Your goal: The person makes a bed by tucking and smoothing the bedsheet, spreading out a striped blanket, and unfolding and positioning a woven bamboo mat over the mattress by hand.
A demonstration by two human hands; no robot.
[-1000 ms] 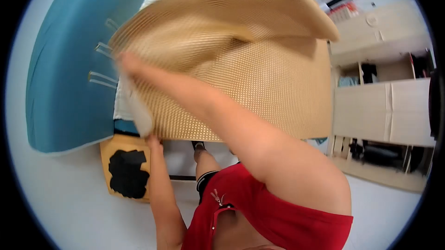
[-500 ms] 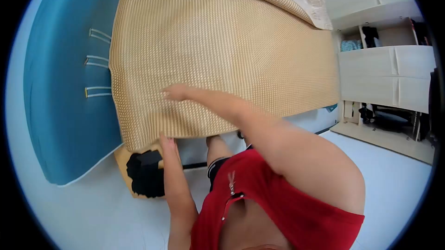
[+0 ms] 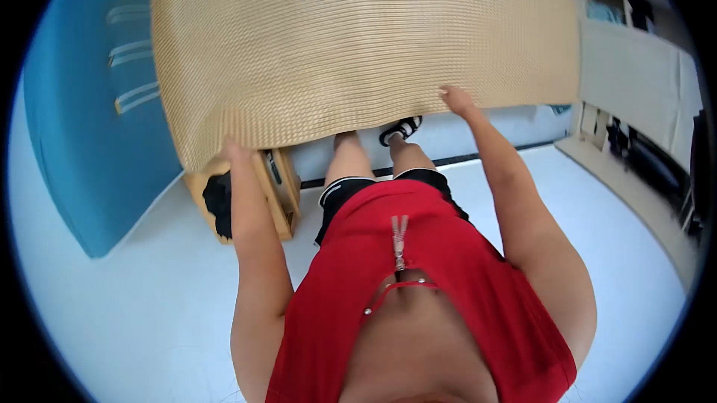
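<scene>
A tan woven mat (image 3: 358, 44) lies spread over the bed, its near edge hanging slightly wavy. My left hand (image 3: 237, 150) is at that edge near the left corner, closed on the mat, with both hand and mat blurred there. Farther right, my right hand (image 3: 457, 99) is over the mat close to the near edge. Its fingers are loosely bent and a little apart, and nothing shows between them.
A blue padded headboard (image 3: 75, 141) with pale straps stands at the left. Below the mat's left corner is a wooden bedside cabinet (image 3: 287, 205) with black cloth (image 3: 217, 201) on it. Pale cabinets (image 3: 627, 67) with open shelves stand at the right. My legs and feet are by the bed.
The mat's folded-over part has been laid back, away from me, uncovering its flat surface. My right hand has swung from the left side to the right. My left hand stays near the left corner.
</scene>
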